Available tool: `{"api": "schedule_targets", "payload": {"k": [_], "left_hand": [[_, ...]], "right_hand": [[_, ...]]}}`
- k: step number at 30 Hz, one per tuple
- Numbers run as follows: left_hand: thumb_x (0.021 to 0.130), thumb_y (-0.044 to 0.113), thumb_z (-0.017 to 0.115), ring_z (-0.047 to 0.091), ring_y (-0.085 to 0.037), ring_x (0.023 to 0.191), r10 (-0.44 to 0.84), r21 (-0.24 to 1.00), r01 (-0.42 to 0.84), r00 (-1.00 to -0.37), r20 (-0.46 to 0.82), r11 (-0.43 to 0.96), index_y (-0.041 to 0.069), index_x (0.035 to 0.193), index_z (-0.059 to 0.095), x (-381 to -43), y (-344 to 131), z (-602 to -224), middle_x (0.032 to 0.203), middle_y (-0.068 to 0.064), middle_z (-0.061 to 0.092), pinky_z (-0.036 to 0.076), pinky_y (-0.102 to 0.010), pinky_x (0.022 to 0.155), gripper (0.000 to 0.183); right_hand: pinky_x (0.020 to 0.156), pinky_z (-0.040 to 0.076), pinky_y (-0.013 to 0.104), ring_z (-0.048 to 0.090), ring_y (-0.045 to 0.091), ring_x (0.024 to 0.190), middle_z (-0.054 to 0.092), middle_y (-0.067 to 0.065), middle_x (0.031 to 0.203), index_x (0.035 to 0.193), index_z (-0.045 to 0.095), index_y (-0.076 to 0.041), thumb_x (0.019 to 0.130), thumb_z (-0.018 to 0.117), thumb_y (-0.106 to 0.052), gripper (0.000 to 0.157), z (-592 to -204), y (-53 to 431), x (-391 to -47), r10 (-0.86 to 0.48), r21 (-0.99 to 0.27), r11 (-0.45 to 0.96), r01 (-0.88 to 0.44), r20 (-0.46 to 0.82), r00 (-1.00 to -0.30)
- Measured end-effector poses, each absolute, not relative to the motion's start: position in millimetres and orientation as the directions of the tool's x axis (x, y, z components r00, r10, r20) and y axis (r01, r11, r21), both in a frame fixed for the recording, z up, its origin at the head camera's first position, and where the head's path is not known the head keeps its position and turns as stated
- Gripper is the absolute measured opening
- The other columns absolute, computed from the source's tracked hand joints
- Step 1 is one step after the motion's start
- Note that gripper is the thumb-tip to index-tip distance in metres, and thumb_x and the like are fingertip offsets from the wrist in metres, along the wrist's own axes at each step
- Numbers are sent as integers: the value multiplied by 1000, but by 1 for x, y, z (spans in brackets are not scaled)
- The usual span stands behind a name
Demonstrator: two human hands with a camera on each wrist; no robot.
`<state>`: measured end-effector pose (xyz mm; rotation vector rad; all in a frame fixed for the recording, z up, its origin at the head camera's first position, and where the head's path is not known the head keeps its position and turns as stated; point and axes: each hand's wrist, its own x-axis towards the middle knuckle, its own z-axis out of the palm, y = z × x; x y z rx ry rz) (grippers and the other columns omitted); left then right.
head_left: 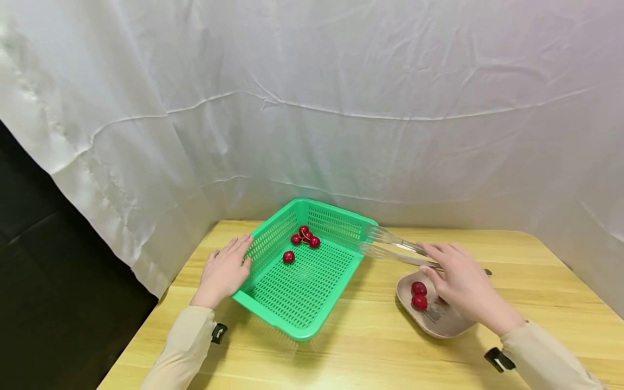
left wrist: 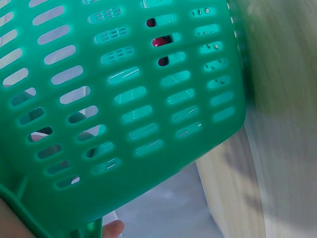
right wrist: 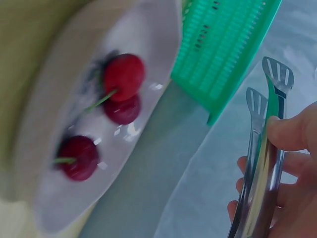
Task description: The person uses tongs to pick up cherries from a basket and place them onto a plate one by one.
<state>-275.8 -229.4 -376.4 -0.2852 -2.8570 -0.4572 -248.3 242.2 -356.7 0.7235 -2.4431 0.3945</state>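
Note:
My left hand grips the left rim of a green plastic basket; in the left wrist view a fingertip shows under the rim. Inside the basket lie a single red cherry and, farther back, a small cluster of cherries. My right hand holds metal tongs with slotted ends, thumb on one arm and fingers on the other. The tong ends stand apart beside the basket's right rim, nothing between them. Below this hand sits a pale pinkish bowl holding cherries.
A wooden table carries the basket and bowl. White cloth hangs behind the table and along its sides. Dark fabric shows at the far left. Each forearm wears a black strap mount near the wrist.

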Motion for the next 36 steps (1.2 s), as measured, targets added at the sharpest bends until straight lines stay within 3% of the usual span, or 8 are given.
{"api": "schedule_targets", "payload": {"k": [9,27,36], "left_hand": [[101,24,45,21,-34,146,169,254,233,-954,249,939,9,153,34,-276,-227,-379,160,-7,26,14,-69,111,55],[101,25,47,21,-33,146,157,273,228,-953,260,935,10,153,34,-277,-230,-379,159,-6,26,11,-68,111,56],[101,26,46,20,-33,147,156,273,226,-954,255,935,10,154,34,-278,-231,-379,160,-5,24,10,-69,111,57]], "right_hand": [[90,47,53,55,33,110,64,14,118,137,56,-2,89,73,-14,52,-351,203,-268,-454,-143,799,-584,493,-742],[87,47,50,54,32,110,64,13,123,134,59,-2,90,72,-18,49,-345,126,-315,-566,-29,766,-642,442,-696],[86,47,47,54,29,108,64,11,120,136,59,-5,92,70,-22,48,-349,95,-327,-591,20,779,-627,358,-723]]}}
